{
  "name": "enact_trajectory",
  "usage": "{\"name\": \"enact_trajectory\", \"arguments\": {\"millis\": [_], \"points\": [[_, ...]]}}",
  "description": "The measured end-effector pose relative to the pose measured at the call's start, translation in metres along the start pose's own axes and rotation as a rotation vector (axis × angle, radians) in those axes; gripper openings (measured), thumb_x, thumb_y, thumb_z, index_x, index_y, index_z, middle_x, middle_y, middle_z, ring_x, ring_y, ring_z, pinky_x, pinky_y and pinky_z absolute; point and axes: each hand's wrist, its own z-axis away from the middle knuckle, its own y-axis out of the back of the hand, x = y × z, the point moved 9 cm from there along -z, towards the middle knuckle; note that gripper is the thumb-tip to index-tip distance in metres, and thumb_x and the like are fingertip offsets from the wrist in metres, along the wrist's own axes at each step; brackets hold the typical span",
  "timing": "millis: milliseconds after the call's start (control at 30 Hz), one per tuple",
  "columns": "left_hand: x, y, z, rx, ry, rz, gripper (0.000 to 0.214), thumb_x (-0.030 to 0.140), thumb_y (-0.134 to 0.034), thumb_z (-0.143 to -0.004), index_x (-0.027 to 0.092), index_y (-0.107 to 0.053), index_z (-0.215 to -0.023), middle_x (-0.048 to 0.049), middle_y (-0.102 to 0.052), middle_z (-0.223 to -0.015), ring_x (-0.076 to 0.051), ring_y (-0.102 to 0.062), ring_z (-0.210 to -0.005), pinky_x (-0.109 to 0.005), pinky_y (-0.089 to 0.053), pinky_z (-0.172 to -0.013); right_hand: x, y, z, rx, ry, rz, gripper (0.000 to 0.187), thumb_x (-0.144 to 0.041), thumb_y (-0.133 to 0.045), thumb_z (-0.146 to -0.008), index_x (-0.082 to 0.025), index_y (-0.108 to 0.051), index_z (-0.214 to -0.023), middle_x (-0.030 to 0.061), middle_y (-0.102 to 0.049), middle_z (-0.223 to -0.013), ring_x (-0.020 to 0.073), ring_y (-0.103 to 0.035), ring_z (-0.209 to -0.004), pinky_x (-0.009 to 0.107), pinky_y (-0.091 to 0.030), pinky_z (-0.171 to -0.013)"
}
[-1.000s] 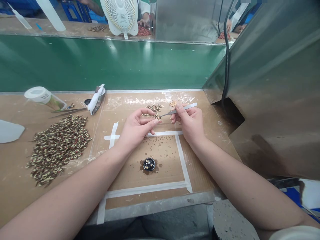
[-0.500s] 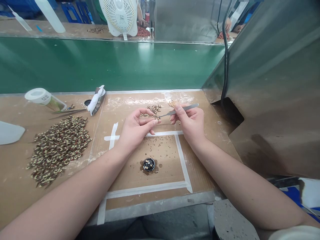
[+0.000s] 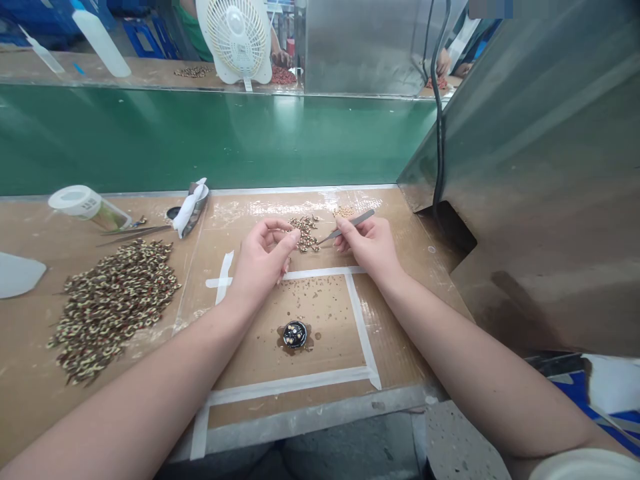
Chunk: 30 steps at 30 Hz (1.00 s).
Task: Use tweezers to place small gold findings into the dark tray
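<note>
My right hand [image 3: 369, 245] grips metal tweezers [image 3: 350, 224], whose tips point left at a small cluster of tiny gold-and-dark parts [image 3: 305, 230] on the cardboard-covered bench. My left hand [image 3: 263, 257] is curled just left of that cluster, thumb and forefinger pinched together at its edge; whatever is between them is too small to name. A small dark round cap [image 3: 295, 334] with a few bits in it sits nearer me inside a white-taped rectangle [image 3: 357, 320].
A large heap of the same parts [image 3: 113, 300] lies at left. Behind it are a clear jar with a white lid [image 3: 83, 203], spare tweezers [image 3: 133, 232] and a white-wrapped tool [image 3: 190, 205]. A green belt [image 3: 210, 137] runs across; a steel housing [image 3: 540, 200] stands at right. A white fan [image 3: 237, 37] stands beyond.
Both hands have shifted slightly left and down in the picture. The tweezer tips now sit lower, at the cluster, and my left fingers have closed tighter beside it.
</note>
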Motion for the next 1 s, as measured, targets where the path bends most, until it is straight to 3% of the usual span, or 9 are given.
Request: {"name": "enact_trajectory", "arguments": {"millis": [167, 300, 400, 567, 800, 900, 1000], "points": [[0.004, -0.002, -0.001, -0.029, -0.028, 0.005, 0.023, 0.039, -0.074, -0.097, 0.021, -0.065, -0.085, 0.0028, -0.063, -0.066, -0.007, -0.045, -0.043, -0.019, -0.032, -0.036, -0.017, 0.007, 0.004, 0.022, 0.116, 0.204, 0.039, -0.051, -0.068, -0.098, -0.02, -0.072, -0.075, 0.0018, -0.07, -0.063, 0.0146, -0.063, -0.055, 0.03, -0.049, -0.056], [0.003, -0.002, -0.003, -0.025, -0.015, 0.015, 0.024, 0.039, -0.073, -0.097, 0.021, -0.066, -0.083, 0.0019, -0.065, -0.066, -0.007, -0.045, -0.042, -0.02, -0.031, -0.036, -0.045, 0.03, 0.003, 0.115, 0.269, 0.48, 0.048, -0.047, -0.059, -0.103, -0.021, -0.06, -0.062, -0.0009, -0.055, -0.055, 0.0138, -0.051, -0.054, 0.031, -0.037, -0.056], [0.002, -0.002, -0.004, -0.026, -0.006, 0.013, 0.023, 0.037, -0.072, -0.098, 0.021, -0.066, -0.081, 0.0019, -0.065, -0.065, -0.007, -0.044, -0.042, -0.021, -0.032, -0.036, -0.047, 0.039, -0.004, 0.089, 0.237, 0.647, 0.051, -0.044, -0.055, -0.105, -0.022, -0.051, -0.059, -0.0016, -0.048, -0.053, 0.0138, -0.044, -0.053, 0.032, -0.029, -0.055], [0.001, -0.002, -0.005, -0.035, -0.021, -0.007, 0.025, 0.037, -0.071, -0.098, 0.021, -0.066, -0.08, 0.0014, -0.065, -0.066, -0.007, -0.045, -0.043, -0.021, -0.032, -0.038, -0.032, 0.038, -0.011, 0.008, 0.131, 0.74, 0.052, -0.041, -0.054, -0.105, -0.022, -0.045, -0.058, -0.0011, -0.049, -0.053, 0.014, -0.044, -0.053, 0.032, -0.024, -0.055], [0.003, -0.003, -0.004, -0.05, -0.027, 0.035, 0.026, 0.038, -0.072, -0.097, 0.021, -0.066, -0.079, -0.0002, -0.066, -0.067, -0.007, -0.043, -0.044, -0.021, -0.031, -0.041, -0.028, 0.032, -0.01, -0.025, 0.162, 0.736, 0.054, -0.041, -0.057, -0.102, -0.023, -0.035, -0.056, -0.0029, -0.039, -0.052, 0.0136, -0.038, -0.052, 0.032, -0.02, -0.053], [0.005, -0.004, -0.003, -0.041, -0.036, 0.038, 0.026, 0.038, -0.073, -0.096, 0.021, -0.069, -0.078, -0.0017, -0.067, -0.067, -0.008, -0.042, -0.044, -0.022, -0.031, -0.041, -0.033, 0.029, -0.007, -0.022, 0.189, 0.6, 0.052, -0.044, -0.058, -0.103, -0.022, -0.05, -0.057, -0.0017, -0.047, -0.052, 0.014, -0.044, -0.052, 0.031, -0.028, -0.052], [0.004, -0.012, 0.0, -0.127, -0.014, -0.006, 0.026, 0.04, -0.071, -0.097, 0.021, -0.077, -0.08, -0.007, -0.075, -0.077, -0.008, -0.043, -0.044, -0.022, -0.034, -0.043, -0.037, 0.021, 0.001, -0.034, 0.178, 0.282, 0.047, -0.051, -0.058, -0.104, -0.021, -0.068, -0.069, 0.0, -0.06, -0.057, 0.0141, -0.054, -0.053, 0.029, -0.04, -0.052]]}}
